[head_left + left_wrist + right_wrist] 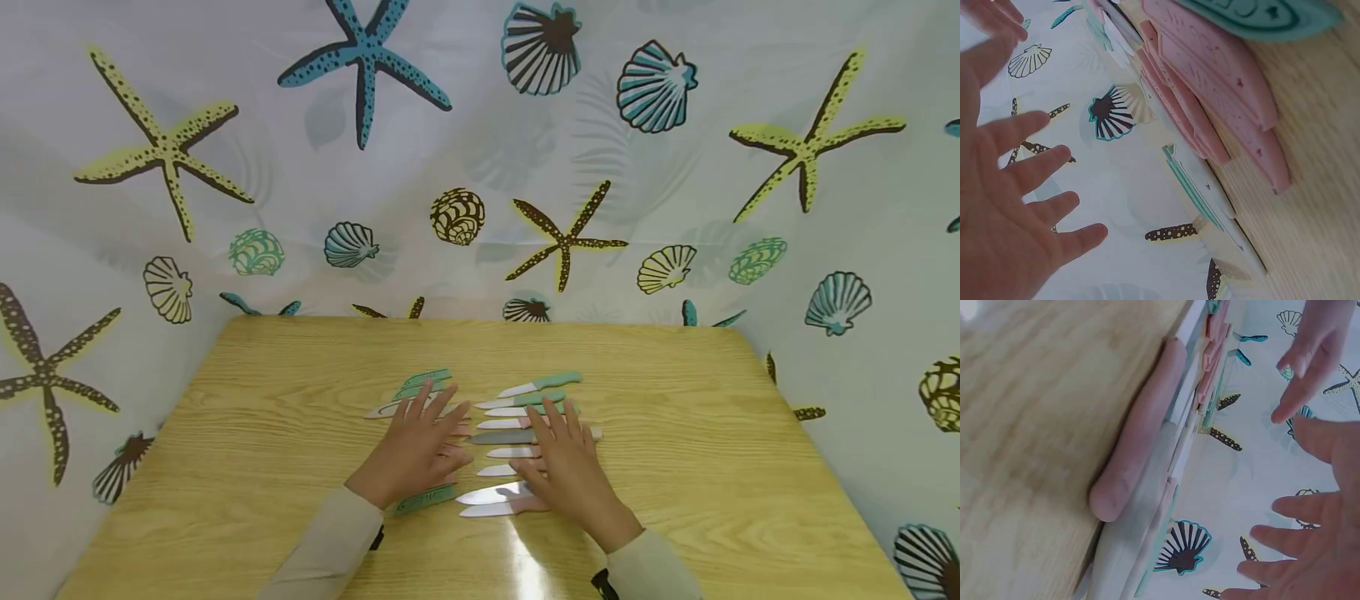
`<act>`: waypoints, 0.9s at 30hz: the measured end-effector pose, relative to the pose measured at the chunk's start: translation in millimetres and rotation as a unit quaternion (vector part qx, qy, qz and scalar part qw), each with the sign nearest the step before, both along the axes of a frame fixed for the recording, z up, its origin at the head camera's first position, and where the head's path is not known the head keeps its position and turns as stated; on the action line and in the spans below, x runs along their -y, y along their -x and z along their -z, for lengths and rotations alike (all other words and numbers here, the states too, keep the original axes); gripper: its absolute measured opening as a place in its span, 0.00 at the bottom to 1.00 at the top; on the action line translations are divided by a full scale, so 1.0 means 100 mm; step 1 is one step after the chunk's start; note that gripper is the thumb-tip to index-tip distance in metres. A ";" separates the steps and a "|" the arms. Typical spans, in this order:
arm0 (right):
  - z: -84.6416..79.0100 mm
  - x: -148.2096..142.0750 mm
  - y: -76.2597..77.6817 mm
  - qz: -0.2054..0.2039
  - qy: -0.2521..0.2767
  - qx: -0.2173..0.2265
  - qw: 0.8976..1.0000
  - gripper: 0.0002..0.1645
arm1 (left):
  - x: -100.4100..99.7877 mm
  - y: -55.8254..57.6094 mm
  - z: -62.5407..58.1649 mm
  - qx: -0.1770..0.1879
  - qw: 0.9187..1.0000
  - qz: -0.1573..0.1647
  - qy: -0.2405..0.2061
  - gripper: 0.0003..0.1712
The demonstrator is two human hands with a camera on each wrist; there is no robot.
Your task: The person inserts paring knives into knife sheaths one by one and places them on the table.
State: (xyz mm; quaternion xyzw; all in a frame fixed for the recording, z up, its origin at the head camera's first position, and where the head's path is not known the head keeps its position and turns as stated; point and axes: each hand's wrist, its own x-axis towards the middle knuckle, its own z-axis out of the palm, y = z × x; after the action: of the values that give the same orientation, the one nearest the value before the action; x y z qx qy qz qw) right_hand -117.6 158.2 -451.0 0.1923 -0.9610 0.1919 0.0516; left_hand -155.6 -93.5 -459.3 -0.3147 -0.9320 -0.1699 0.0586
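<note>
My left hand (414,450), fingers spread, is over a column of knife sheaths. A green sheath (426,498) lies nearest me, with pink sheaths (1210,56) beyond it, partly hidden by the hand in the head view. Farther back are a whitish sheath (384,410) and more green ones. My right hand (568,471), also spread, is above the handles of several knives laid in a column, blades pointing left. The farthest knife has a green handle (558,380); one has a grey blade (501,437); the nearest has a white blade (486,509) and a pink handle (1141,431). Neither hand grips anything.
All of this lies on a wood-grain table (675,400). A white cloth (465,150) printed with starfish and shells stands around its back and sides. Light glares off the tabletop near the front middle.
</note>
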 end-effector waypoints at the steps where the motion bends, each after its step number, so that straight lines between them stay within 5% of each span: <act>1: 0.00 -0.01 -0.01 -0.004 0.015 -0.023 1.000 0.43 | -0.01 0.04 -0.02 -0.003 1.000 -0.003 -0.015 0.37; 6: 0.02 -0.08 -0.09 -0.027 0.054 -0.127 0.990 0.31 | -0.08 0.31 -0.17 0.000 0.994 -0.057 -0.090 0.23; 10: 0.05 -0.13 -0.20 -0.035 0.059 -0.160 0.985 0.25 | -0.06 0.60 -0.19 0.010 0.992 -0.103 -0.071 0.16; 17: 0.07 -0.18 -0.40 -0.030 0.073 -0.148 0.986 0.24 | 0.10 0.99 0.08 0.060 0.989 -0.135 -0.022 0.14; 22: 0.08 -0.22 -0.52 -0.021 0.077 -0.139 0.987 0.25 | 0.21 1.10 0.26 0.074 0.988 -0.134 -0.030 0.05; 27: 0.11 -0.29 -0.58 -0.020 0.090 -0.145 0.985 0.27 | 0.27 1.15 0.37 0.084 0.986 -0.135 -0.051 0.10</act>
State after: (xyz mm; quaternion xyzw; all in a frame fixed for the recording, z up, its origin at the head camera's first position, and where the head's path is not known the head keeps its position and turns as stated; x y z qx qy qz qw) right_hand -59.4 187.2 -462.2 0.2318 -0.9181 0.2487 0.2035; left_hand -270.9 -120.4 -496.2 -0.1675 -0.9577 -0.2332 0.0181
